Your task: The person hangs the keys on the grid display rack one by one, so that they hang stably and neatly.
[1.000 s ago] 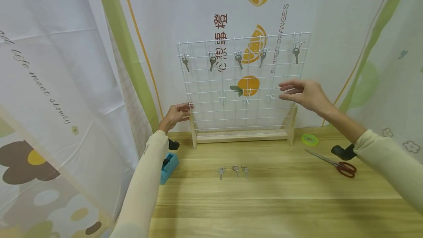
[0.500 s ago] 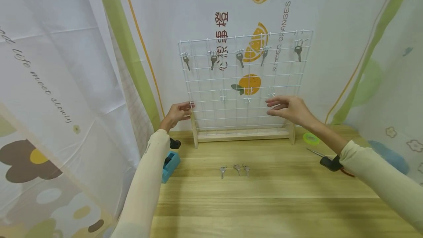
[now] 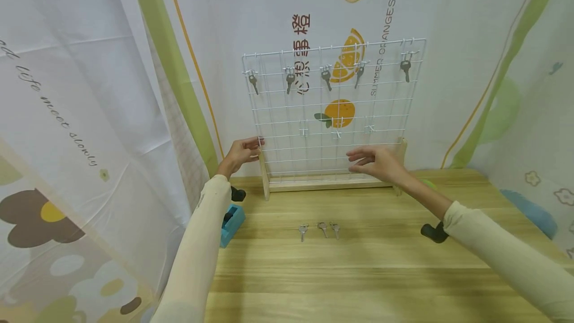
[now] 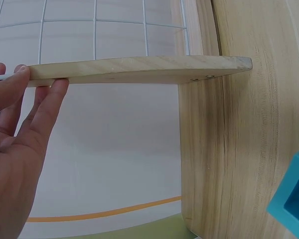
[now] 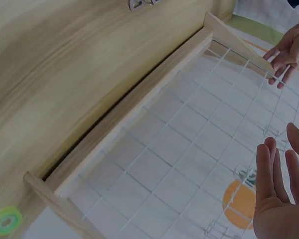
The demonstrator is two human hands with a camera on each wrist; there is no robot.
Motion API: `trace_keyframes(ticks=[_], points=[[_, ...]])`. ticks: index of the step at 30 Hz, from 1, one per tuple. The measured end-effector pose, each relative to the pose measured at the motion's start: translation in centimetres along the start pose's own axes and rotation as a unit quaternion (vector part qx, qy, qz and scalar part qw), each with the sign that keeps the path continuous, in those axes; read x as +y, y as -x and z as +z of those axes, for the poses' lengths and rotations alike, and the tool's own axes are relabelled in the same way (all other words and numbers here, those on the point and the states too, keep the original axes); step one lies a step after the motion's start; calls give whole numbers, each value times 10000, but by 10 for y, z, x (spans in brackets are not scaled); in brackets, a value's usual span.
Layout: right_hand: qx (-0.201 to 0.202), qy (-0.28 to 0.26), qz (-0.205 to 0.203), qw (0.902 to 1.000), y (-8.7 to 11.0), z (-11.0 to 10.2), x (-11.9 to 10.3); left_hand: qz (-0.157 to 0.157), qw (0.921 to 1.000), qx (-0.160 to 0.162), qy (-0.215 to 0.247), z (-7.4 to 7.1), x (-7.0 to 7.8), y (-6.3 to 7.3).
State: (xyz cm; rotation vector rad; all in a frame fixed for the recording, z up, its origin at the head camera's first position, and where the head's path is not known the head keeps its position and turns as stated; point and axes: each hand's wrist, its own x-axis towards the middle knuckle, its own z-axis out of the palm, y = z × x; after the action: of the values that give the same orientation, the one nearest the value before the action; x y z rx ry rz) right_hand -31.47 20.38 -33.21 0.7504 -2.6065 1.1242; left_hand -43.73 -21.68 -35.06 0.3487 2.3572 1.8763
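Left hand [image 4: 21,143] around wooden upright [image 4: 139,64]

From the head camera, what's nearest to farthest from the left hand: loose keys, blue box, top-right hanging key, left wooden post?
1. Left wooden post: touching, held by the left hand.
2. Blue box: below the hand, on the table.
3. Loose keys: right of the box.
4. Top-right hanging key: upper right, farthest away.

the white wire grid [image 3: 291,106] stood upright in its pale wooden stand [image 3: 305,186]. five keys [image 3: 327,80] hung blade-down in a row from hooks [image 3: 408,55] near its top; three silvery keys [image 3: 323,227] lay on the tabletop [image 3: 287,275] in front, two close together.
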Motion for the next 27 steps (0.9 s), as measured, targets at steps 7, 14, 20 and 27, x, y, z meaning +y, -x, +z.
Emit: trace_keyframes(ticks=[7,14,20,27], points=[[-205,-139,22,9997,-3,28,4,-35,10000,74,31,0,1,0],[-266,-268,-184,9991,-3,50,9,-24,10000,76,-39,2,2,1],[-447,-398,-204,9980,-3,66,10,19,9999,65,-84,0,1,1],[-667,-606,-102,9959,2,87,16,-22,10000,15,8,1,4,4]])
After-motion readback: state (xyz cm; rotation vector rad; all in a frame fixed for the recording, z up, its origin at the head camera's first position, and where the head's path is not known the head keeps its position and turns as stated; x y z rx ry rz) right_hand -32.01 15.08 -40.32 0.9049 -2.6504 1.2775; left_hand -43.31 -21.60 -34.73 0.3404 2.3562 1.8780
